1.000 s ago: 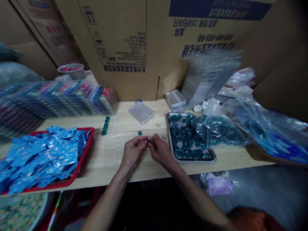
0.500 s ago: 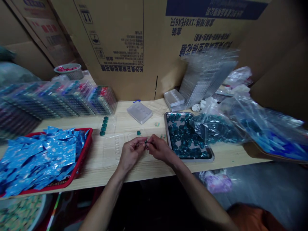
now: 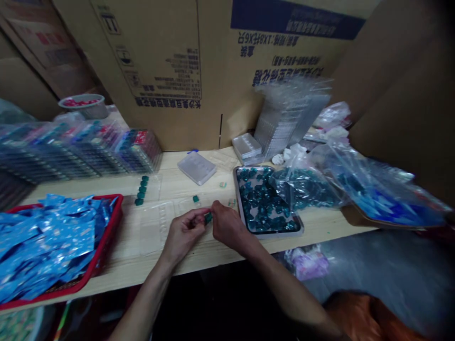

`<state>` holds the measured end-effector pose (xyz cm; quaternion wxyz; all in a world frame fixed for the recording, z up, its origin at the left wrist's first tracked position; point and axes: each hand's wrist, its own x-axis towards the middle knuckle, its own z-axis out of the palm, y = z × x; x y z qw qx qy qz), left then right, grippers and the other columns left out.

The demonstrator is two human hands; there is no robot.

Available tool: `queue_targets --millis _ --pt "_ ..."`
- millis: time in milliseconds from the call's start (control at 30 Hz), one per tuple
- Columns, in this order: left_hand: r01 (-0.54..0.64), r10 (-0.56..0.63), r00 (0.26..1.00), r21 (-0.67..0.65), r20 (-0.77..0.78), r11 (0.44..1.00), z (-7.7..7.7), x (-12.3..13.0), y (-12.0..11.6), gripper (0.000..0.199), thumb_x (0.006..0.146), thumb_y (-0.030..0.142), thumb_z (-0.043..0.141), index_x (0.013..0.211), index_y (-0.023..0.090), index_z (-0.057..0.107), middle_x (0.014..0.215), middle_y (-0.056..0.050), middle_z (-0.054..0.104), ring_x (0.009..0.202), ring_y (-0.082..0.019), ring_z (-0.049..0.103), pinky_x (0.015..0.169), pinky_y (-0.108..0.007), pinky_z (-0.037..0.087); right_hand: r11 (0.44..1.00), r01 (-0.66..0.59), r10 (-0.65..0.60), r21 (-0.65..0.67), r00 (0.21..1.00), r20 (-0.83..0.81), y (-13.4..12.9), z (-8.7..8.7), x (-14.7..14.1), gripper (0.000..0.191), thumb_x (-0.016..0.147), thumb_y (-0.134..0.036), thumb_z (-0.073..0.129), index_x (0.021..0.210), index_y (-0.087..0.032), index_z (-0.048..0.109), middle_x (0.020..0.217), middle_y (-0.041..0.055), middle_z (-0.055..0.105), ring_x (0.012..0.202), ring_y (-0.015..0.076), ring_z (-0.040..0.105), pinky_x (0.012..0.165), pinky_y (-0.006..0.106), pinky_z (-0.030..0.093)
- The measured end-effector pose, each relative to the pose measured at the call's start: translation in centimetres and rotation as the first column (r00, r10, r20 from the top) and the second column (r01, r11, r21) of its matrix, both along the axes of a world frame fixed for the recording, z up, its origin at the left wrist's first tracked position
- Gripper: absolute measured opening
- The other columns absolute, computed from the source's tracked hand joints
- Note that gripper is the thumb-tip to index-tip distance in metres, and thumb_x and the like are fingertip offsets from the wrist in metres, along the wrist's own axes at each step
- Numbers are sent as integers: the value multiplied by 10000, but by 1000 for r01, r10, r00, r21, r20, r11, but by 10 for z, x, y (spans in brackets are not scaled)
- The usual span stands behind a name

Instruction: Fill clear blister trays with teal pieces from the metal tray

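Observation:
My left hand pinches a small dark green piece between thumb and fingers. Touching it from the other side, my right hand has its fingers closed; its fingertips are partly hidden. Just beyond the hands, a green piece lies on a clear plastic tray. Another clear tray is left of my left hand, and behind that stands a row of green pieces. A metal tray of dark green pieces sits right of my right hand.
A red basket of blue packets stands at the left, with stacked filled trays behind. A frosted case lies at the back centre. Clear tray stacks and plastic bags are at the right, before a large carton.
The view has shifted, moving the scene slightly left. My right hand has turned, its fingers now pointing down more, and the green piece in my left hand shows more clearly.

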<state>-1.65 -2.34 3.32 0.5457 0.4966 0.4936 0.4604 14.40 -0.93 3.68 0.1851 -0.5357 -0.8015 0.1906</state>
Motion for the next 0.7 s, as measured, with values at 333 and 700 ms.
queue_targets --millis 333,700 --pt "50 88 932 -365 352 930 -1 1 9 316 564 274 909 783 132 730 738 -53 718 618 -115 646 583 -185 505 993 -98 106 67 988 -116 -1 6 6 168 893 -113 459 1037 -167 526 937 87 663 853 215 639 743 305 463" --pt "-235 254 947 117 -198 965 -14 -48 39 246 628 278 796 851 176 777 733 -33 723 646 -141 618 601 -228 463 925 375 -346 59 770 535 27 -14 104 337 861 -127 490 1185 -150 582 1183 194 551 1077 341 546 850 433 417"
